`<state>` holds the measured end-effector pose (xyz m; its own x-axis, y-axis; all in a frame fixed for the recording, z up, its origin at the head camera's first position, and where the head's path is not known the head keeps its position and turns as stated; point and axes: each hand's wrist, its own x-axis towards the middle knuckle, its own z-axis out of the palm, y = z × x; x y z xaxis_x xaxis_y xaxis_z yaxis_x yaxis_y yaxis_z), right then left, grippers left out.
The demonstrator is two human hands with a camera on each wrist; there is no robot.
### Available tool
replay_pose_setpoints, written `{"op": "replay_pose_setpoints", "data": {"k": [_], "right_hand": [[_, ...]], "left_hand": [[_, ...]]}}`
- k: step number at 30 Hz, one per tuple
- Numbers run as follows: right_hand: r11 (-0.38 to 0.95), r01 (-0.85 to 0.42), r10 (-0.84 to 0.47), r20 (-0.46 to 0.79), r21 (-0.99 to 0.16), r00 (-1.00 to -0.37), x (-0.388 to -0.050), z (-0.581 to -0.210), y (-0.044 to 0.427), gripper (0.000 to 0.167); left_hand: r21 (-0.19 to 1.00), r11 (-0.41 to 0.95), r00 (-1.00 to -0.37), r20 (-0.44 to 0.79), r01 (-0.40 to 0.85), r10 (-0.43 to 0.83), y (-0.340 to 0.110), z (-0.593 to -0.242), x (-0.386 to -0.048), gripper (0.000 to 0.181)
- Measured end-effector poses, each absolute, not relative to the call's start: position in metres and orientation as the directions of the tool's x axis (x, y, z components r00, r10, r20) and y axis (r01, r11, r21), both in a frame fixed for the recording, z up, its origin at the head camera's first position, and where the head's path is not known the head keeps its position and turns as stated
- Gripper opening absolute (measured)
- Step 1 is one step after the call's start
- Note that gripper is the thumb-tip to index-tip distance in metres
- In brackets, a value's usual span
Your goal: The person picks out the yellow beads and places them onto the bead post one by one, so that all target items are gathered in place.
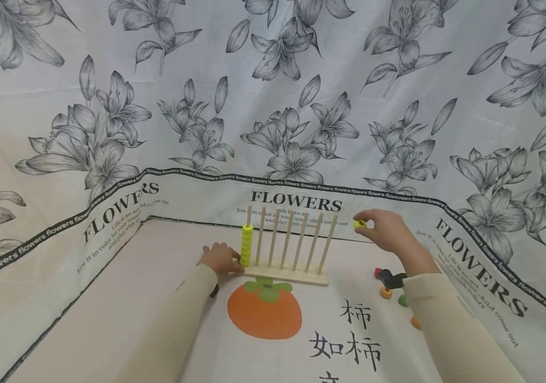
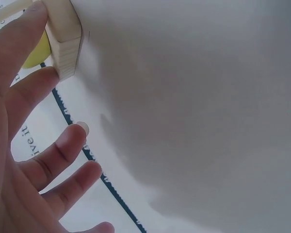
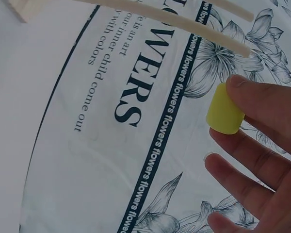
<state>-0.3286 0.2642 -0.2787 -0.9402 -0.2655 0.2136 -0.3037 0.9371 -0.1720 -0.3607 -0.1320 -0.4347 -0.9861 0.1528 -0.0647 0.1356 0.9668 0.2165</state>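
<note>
A wooden peg rack (image 1: pixel 282 274) stands upright on the table, with a row of several thin dowels. Yellow beads (image 1: pixel 246 246) are stacked on its leftmost dowel, whose tip stays bare. My left hand (image 1: pixel 219 259) holds the rack's left end, thumb and index finger pinching the base (image 2: pixel 67 48) while the other fingers spread apart. Up to the right of the rack, my right hand (image 1: pixel 387 230) pinches a yellow bead (image 3: pixel 225 110) between thumb and fingers. That bead is in the air, apart from the nearest dowel (image 3: pixel 208 34).
Loose beads lie at the right, partly behind my right wrist: a red bead (image 1: pixel 378 273), orange beads (image 1: pixel 385 293) and a green bead (image 1: pixel 403 300). The tablecloth bears a printed persimmon (image 1: pixel 264 314) and black characters. A flower-printed curtain (image 1: pixel 282 133) surrounds the table.
</note>
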Motion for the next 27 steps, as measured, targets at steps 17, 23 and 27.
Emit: {"op": "replay_pose_setpoints", "data": {"k": [17, 23, 27], "right_hand": [[0.904, -0.371, -0.322, 0.232, -0.214, -0.918, -0.327, -0.256, 0.229, 0.04], [0.885, -0.403, -0.352, 0.231, -0.235, -0.907, -0.329, -0.251, 0.213, 0.04], [0.863, -0.44, -0.384, 0.242, -0.248, -0.891, -0.332, -0.247, 0.204, 0.04]], "left_hand": [[0.259, 0.96, -0.987, -0.094, 0.103, 0.132, -0.132, -0.44, -0.365, 0.054], [0.247, 0.963, -0.986, -0.097, 0.108, 0.136, -0.133, -0.439, -0.364, 0.057], [0.246, 0.963, -0.985, -0.103, 0.108, 0.137, -0.132, -0.436, -0.362, 0.058]]}}
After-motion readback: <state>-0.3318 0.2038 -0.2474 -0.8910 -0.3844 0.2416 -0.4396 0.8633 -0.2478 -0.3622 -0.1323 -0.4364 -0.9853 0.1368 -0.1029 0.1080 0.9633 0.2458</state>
